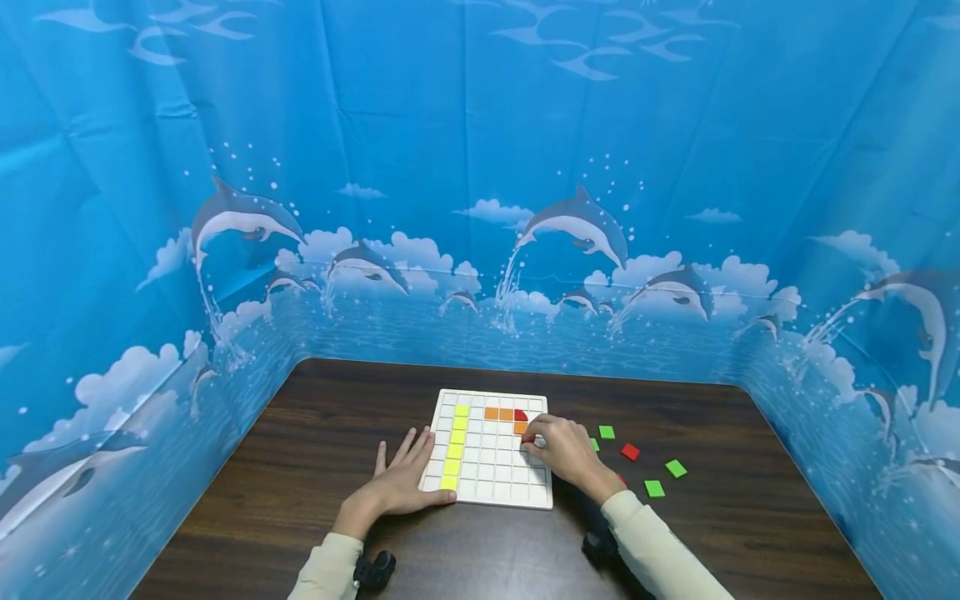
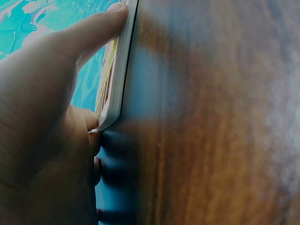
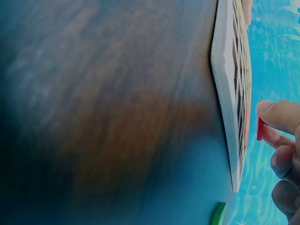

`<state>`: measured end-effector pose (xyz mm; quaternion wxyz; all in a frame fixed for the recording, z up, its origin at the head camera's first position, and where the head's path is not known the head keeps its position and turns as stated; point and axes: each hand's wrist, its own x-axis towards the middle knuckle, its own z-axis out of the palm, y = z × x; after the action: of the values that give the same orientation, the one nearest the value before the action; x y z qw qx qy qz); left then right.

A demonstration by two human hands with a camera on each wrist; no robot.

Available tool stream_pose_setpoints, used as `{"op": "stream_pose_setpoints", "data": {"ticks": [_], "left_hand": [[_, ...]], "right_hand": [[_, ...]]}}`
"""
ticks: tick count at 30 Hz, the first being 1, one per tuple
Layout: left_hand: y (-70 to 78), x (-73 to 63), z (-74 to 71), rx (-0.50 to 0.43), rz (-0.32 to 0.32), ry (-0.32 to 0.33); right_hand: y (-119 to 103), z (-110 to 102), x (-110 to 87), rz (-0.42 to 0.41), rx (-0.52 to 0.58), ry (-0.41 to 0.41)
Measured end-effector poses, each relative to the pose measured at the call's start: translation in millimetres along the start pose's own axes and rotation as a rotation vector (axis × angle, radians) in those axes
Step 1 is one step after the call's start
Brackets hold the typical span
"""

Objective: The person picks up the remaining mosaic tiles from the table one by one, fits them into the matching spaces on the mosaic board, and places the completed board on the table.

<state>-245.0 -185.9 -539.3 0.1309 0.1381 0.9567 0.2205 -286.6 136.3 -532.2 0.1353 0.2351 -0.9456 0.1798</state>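
A white grid board lies flat on the table. Yellow square tiles form a column on its left side. Toward the far right of the grid are orange tiles and a red piece with a rounded corner. My left hand rests at the board's left edge, fingers spread, its thumb on the near edge. Between thumb and fingertips, my right hand pinches a thin red tile, held just above the board below the orange tiles. Its shape is mostly hidden by the fingers.
Right of the board lie several loose green tiles and red tiles, some partly hidden by my right hand and wrist. The dark wooden table is enclosed by a blue dolphin-print curtain at the back and sides.
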Motion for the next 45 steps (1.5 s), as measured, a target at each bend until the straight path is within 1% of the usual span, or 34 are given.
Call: {"op": "stream_pose_setpoints", "data": {"ticks": [3, 8, 10, 15, 18, 20, 25, 29, 36, 40, 45], "left_hand": [[-1.3, 0.6, 1.8, -0.017, 0.004, 0.004], [-1.2, 2.9, 2.9, -0.004, -0.003, 0.001], [0.2, 2.7, 1.2, 0.005, 0.0, -0.003], [-2.9, 3.0, 3.3, -0.016, 0.022, 0.016], [-4.9, 2.4, 5.1, -0.04, 0.042, 0.031], [-3.6, 1.4, 4.0, -0.055, 0.036, 0.022], [-0.3, 0.0, 2.5, -0.039, 0.01, 0.001], [-2.6, 0.5, 4.9, -0.042, 0.016, 0.014], [-7.5, 1.8, 9.3, -0.07, 0.042, 0.041], [-9.5, 4.1, 9.7, -0.063, 0.035, 0.037], [-5.1, 2.9, 4.7, -0.044, 0.016, 0.019]], "right_hand": [[-1, 4, 2.5, -0.004, 0.008, -0.02], [-1, 8, 3.8, -0.022, -0.001, -0.041], [-1, 8, 3.9, -0.036, -0.01, -0.05], [0, 4, 3.6, -0.062, -0.014, -0.095], [1, 2, 2.9, -0.075, -0.011, -0.106], [1, 2, 1.8, -0.081, -0.014, -0.11], [1, 3, -1.8, -0.096, -0.033, -0.133], [0, 1, -4.1, -0.106, -0.029, -0.136], [1, 0, -6.2, -0.093, 0.002, -0.136], [1, -2, -6.8, -0.075, 0.008, -0.145], [2, -6, -7.7, -0.053, 0.023, -0.138]]}}
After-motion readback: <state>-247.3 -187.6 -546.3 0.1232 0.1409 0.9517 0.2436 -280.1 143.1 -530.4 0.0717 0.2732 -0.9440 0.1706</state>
